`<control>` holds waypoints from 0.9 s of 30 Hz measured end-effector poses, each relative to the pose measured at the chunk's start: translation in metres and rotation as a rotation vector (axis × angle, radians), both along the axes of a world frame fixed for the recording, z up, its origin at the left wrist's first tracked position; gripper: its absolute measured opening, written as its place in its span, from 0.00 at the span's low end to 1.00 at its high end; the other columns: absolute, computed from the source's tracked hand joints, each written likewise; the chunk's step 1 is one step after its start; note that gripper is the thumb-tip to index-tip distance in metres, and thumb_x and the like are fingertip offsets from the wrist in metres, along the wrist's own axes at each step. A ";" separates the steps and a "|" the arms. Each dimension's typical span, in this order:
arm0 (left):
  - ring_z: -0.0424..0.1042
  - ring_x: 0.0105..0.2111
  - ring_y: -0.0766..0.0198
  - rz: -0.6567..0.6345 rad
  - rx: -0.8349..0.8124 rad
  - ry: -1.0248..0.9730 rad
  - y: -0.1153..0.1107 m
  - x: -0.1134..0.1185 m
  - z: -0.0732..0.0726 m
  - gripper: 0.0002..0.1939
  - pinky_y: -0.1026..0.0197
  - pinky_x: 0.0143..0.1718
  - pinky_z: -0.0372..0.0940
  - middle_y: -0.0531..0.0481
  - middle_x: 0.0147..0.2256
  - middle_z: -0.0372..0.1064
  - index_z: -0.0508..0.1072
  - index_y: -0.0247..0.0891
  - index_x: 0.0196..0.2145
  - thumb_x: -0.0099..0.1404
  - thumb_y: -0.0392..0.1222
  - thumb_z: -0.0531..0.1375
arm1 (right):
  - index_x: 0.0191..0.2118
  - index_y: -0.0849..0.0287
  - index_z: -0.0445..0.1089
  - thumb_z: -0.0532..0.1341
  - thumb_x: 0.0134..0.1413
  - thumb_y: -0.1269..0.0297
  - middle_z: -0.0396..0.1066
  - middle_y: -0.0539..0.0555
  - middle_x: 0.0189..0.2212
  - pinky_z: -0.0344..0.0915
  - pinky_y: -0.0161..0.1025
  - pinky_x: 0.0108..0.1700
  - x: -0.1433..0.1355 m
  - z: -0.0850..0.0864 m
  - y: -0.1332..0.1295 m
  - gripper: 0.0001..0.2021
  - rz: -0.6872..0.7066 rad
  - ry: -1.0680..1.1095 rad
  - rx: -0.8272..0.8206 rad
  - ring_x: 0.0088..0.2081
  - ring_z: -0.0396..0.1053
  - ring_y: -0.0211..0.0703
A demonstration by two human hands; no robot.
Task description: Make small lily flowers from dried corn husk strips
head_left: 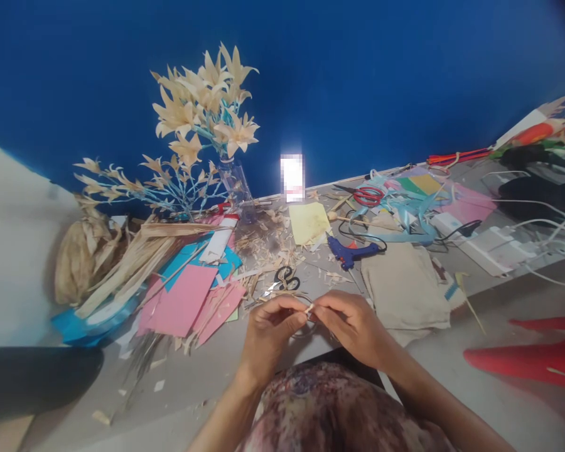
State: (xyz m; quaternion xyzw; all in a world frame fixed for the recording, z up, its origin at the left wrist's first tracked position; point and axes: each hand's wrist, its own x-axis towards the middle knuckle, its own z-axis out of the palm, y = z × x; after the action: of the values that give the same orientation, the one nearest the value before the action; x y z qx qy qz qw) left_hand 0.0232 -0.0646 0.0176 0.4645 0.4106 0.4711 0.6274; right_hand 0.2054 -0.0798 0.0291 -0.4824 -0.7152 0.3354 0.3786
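Note:
My left hand (pixel 275 326) and my right hand (pixel 353 323) meet above the front edge of the table. Both pinch a small pale piece (pixel 309 308) between thumb and fingertips; it looks like dried husk, though most of it is covered by the fingers. Just beyond my left hand lie black-handled scissors (pixel 287 277) among pale scraps. A blue glue gun (pixel 351 252) rests beyond my right hand, beside a folded beige cloth (pixel 402 289).
Pale husk flowers (pixel 207 94) stand in a clear vase (pixel 238 188) at the back. Pink paper (pixel 183 301) and dried husks (pixel 127 263) lie left. Red-handled scissors (pixel 368 196), ribbons and a white power strip (pixel 484 248) with cables lie right.

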 end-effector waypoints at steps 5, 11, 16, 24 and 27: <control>0.70 0.27 0.65 -0.029 -0.035 0.082 -0.002 0.002 0.002 0.13 0.63 0.31 0.66 0.53 0.24 0.71 0.82 0.39 0.40 0.55 0.41 0.70 | 0.26 0.58 0.65 0.53 0.67 0.65 0.67 0.50 0.23 0.55 0.34 0.31 -0.006 0.002 -0.001 0.15 0.036 -0.068 -0.032 0.27 0.62 0.38; 0.73 0.31 0.62 0.022 0.108 0.237 -0.003 0.004 0.006 0.06 0.61 0.34 0.68 0.48 0.31 0.77 0.83 0.40 0.34 0.56 0.39 0.68 | 0.24 0.58 0.62 0.53 0.64 0.68 0.66 0.50 0.21 0.49 0.35 0.29 -0.008 0.004 0.000 0.15 0.028 -0.247 0.000 0.25 0.61 0.38; 0.74 0.35 0.59 0.079 0.186 0.314 -0.004 0.006 0.005 0.05 0.58 0.41 0.69 0.47 0.31 0.77 0.84 0.41 0.33 0.58 0.40 0.67 | 0.20 0.58 0.61 0.55 0.55 0.73 0.63 0.50 0.17 0.44 0.38 0.28 -0.013 0.004 -0.002 0.14 0.015 -0.357 0.114 0.21 0.56 0.36; 0.74 0.32 0.61 0.015 0.002 0.134 -0.004 0.002 0.008 0.04 0.61 0.34 0.69 0.48 0.30 0.77 0.83 0.39 0.30 0.55 0.40 0.69 | 0.22 0.59 0.67 0.56 0.55 0.75 0.67 0.52 0.19 0.45 0.40 0.29 -0.017 0.004 -0.005 0.12 0.012 -0.429 0.312 0.22 0.59 0.38; 0.73 0.31 0.62 0.039 0.012 0.119 -0.005 0.002 0.009 0.03 0.62 0.35 0.68 0.50 0.29 0.75 0.82 0.39 0.29 0.55 0.39 0.69 | 0.23 0.59 0.68 0.56 0.56 0.76 0.68 0.52 0.19 0.46 0.39 0.29 -0.017 0.007 -0.005 0.12 0.022 -0.436 0.316 0.22 0.61 0.38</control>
State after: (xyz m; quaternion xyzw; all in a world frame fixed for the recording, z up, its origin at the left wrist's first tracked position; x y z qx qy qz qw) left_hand 0.0251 -0.0700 0.0262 0.4876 0.4533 0.4571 0.5898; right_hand 0.1881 -0.0848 0.0356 -0.4703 -0.8285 0.1118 0.2828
